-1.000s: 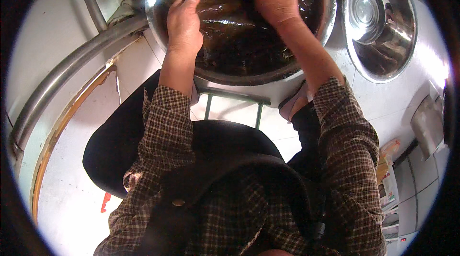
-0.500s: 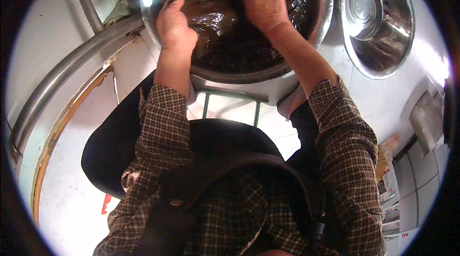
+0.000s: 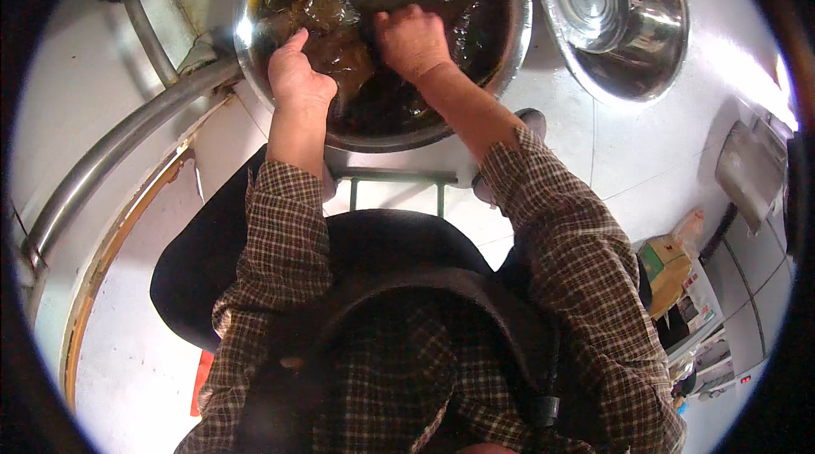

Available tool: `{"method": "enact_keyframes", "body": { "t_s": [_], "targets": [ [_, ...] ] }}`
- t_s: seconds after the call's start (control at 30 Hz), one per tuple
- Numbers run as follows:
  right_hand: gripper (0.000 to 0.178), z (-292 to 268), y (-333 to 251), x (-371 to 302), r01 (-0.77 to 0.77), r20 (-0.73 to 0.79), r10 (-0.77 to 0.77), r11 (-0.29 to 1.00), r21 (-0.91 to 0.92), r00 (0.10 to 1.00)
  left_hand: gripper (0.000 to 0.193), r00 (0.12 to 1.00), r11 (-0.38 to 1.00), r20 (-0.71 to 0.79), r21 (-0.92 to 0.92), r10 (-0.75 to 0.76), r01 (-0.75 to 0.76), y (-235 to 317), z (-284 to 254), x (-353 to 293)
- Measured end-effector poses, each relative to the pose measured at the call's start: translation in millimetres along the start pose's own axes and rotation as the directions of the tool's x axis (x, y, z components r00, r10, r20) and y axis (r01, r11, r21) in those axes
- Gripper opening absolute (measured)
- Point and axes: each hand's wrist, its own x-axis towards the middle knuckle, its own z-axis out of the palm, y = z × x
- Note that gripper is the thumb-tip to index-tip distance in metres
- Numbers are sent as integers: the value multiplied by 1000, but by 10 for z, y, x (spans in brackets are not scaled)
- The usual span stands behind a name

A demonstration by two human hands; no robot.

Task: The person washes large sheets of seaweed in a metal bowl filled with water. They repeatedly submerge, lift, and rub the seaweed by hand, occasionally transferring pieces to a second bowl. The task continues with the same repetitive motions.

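A wide metal basin (image 3: 515,21) at the top of the view holds dark liquid with wet, brown-green leaves (image 3: 318,8) in it. My left hand (image 3: 297,78) is at the basin's left side, its thumb side up; the other fingers are hidden among the leaves. Near the middle of the basin, my right hand (image 3: 414,39) has its knuckles up and its fingers curled down into the dark leaves. Its fingertips are out of sight below them. Both forearms come in from below in rolled-up checked sleeves.
An empty shiny metal bowl (image 3: 649,59) is on the floor right of the basin. A curved metal pipe (image 3: 110,144) runs along the left. A green metal frame (image 3: 395,175) stands below the basin. A grey metal dustpan-like piece (image 3: 747,174) and stacked packages (image 3: 671,276) are at the right.
The view has shifted, so the basin and bowl sit further left. My right hand has drawn closer to my left hand, and more yellowish leaves show at the basin's upper left.
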Motion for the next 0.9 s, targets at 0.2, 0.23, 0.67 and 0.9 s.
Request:
{"method": "enact_keyframes", "body": {
  "t_s": [0.2,0.23,0.67,0.9],
  "targets": [
    [21,-397,453,43,-318,136,336,938,-137,932,32,998,998,-13,16,-62,62,155,139,-362],
    [25,-552,465,28,-401,160,406,914,-61,900,33,995,994,27,49,-96,95,182,65,-303],
    [50,-1140,518,-306,-439,187,405,725,531,895,49,981,689,166,723,-95,-56,358,91,-658],
    [39,-933,322,-239,-333,61,434,586,739,899,18,947,934,316,352,-62,-56,-149,-312,10]
  ]
}}
